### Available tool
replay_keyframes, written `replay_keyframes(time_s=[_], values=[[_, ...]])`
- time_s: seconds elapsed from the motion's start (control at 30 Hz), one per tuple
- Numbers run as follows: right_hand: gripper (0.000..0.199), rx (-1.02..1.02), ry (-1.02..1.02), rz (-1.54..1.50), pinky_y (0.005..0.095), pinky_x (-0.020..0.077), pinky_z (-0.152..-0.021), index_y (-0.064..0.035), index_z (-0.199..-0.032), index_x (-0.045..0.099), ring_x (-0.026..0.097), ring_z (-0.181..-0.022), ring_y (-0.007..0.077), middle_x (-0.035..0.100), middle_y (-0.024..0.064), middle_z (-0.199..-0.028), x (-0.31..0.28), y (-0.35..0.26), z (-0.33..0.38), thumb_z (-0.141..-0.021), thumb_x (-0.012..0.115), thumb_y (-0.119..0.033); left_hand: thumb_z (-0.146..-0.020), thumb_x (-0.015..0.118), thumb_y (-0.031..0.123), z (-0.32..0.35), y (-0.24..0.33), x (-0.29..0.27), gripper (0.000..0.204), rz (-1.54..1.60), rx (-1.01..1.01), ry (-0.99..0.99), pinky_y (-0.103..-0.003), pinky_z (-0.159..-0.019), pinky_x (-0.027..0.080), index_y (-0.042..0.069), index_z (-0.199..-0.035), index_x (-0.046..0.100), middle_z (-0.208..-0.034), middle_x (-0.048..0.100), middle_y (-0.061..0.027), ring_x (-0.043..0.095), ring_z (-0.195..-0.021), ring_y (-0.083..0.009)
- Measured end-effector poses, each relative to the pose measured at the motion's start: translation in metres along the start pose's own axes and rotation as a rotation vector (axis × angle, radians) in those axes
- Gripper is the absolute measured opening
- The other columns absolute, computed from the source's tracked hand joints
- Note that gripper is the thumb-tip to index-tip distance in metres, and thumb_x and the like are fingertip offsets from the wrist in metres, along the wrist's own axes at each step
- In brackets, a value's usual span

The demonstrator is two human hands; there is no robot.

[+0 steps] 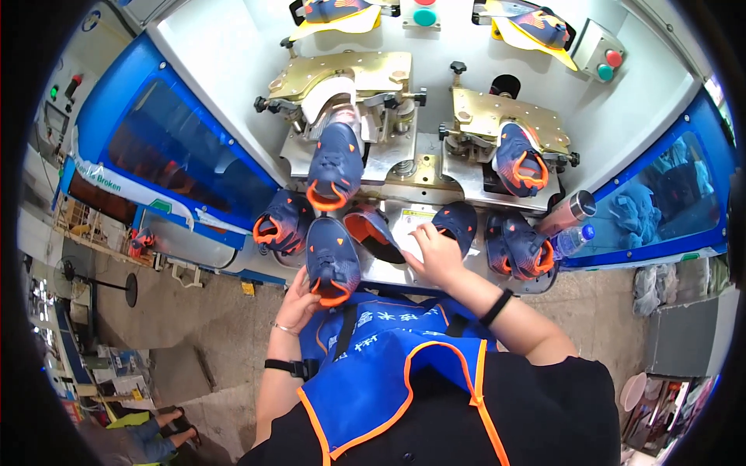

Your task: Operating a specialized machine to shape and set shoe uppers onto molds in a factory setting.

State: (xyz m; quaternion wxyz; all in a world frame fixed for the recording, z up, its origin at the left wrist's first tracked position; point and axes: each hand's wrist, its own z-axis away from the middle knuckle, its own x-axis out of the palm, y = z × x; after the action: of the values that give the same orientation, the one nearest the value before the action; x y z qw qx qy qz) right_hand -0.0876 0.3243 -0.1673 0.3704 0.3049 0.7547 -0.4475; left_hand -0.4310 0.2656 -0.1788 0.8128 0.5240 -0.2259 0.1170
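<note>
My left hand [298, 301] grips the heel of a navy shoe upper with orange trim [332, 260], held over the front ledge of the machine. My right hand [437, 252] rests on the ledge, fingers spread, touching another navy upper [457, 221] and next to one lying with its orange inside up [371, 233]. On the left metal fixture a navy upper [335, 161] sits on its form. The right fixture carries a second one [518, 159].
More navy and orange uppers lie at the ledge's left [281, 223] and right [519, 245]. A metal flask [567, 212] and a plastic bottle [573, 239] lie at right. Green [424, 17] and red [614, 57] buttons sit on the white machine back. Blue guard panels [171, 147] flank both sides.
</note>
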Motion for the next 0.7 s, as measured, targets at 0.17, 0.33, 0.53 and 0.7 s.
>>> replay_keyframes(time_s=[0.17, 0.33, 0.53, 0.7], values=[[0.053, 0.321, 0.034, -0.227, 0.0450, 0.0527, -0.083, -0.0005, -0.116, 0.061, 0.065, -0.101, 0.0375, 0.063, 0.0186, -0.118, 0.063, -0.005, -0.101, -0.087, 0.066, -0.045, -0.081, 0.052, -0.003, -0.020, 0.005, -0.020, 0.075, -0.032, -0.167, 0.086, -0.040, -0.081, 0.057, 0.007, -0.151, 0.027, -0.126, 0.059, -0.0149, 0.067, -0.104, -0.0266], [0.070, 0.474, -0.658, -0.338, 0.0410, 0.0501, -0.093, 0.0003, -0.119, 0.063, 0.064, -0.109, 0.0322, 0.067, 0.0236, -0.115, 0.056, -0.010, -0.123, -0.073, 0.075, -0.050, -0.080, 0.054, 0.001, -0.031, 0.008, -0.020, 0.069, -0.091, -0.156, 0.076, -0.039, -0.074, 0.061, 0.007, -0.147, 0.034, -0.120, 0.063, -0.0152, 0.069, -0.098, -0.0256], [0.050, 0.029, -0.088, -0.039, 0.0461, 0.0525, -0.079, -0.0031, -0.110, 0.053, 0.062, -0.098, 0.0374, 0.053, 0.0153, -0.108, 0.005, -0.018, -0.062, -0.071, 0.079, -0.021, -0.082, 0.057, 0.005, -0.040, 0.000, -0.014, 0.071, -0.257, -0.162, 0.030, -0.037, -0.067, 0.063, 0.007, -0.148, 0.030, -0.121, 0.059, -0.0139, 0.070, -0.093, -0.0229], [0.021, -0.315, -0.217, 0.394, 0.0387, 0.0496, -0.074, -0.0121, -0.099, 0.060, 0.057, -0.096, 0.0235, 0.054, 0.0042, -0.103, 0.004, -0.002, -0.027, -0.078, 0.061, -0.015, -0.082, 0.058, 0.007, -0.048, -0.003, -0.015, 0.066, -0.323, -0.175, 0.064, -0.035, -0.061, 0.062, 0.004, -0.144, 0.036, -0.117, 0.060, -0.0138, 0.069, -0.085, -0.0214]])
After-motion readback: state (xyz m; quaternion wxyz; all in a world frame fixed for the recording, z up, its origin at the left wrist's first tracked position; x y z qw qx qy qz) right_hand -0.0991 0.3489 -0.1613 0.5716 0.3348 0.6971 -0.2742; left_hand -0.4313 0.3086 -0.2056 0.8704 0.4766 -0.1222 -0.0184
